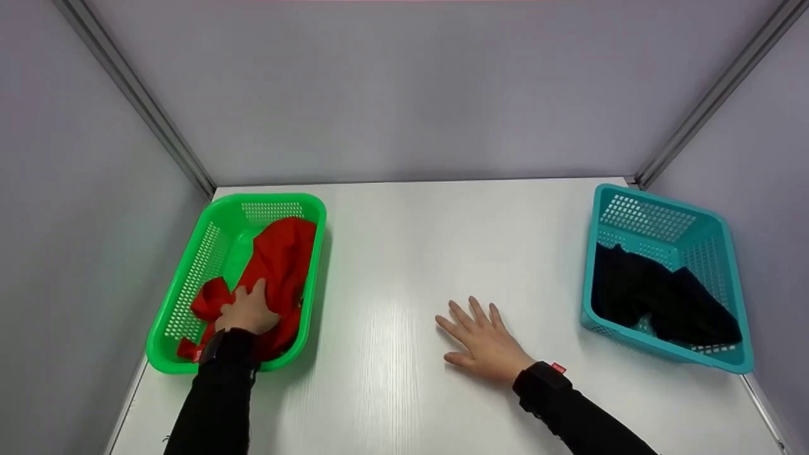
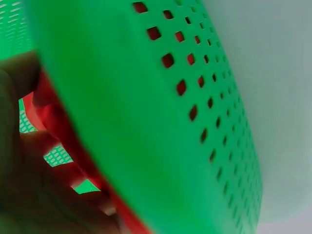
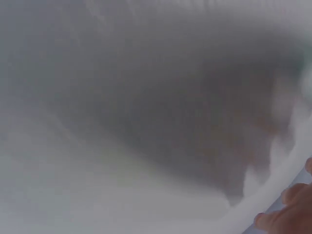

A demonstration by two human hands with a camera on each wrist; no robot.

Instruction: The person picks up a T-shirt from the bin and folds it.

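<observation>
White tabletop (image 1: 385, 265) stands between grey walls (image 1: 404, 88), right hand (image 1: 486, 347) spread over it, left hand (image 1: 248, 311) gripping red cloth (image 1: 284, 253).

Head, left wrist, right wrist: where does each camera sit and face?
Head: on the head, forward and down at the table, green basket and blue basket; left hand, right hand, sleeves show.
Left wrist: on that wrist, close on the green basket and red cloth; left fingers show, shadowed.
Right wrist: on that wrist, toward a blurred pale surface; right fingers show, lower right.
Head and left wrist share green basket, red cloth, left hand.
</observation>
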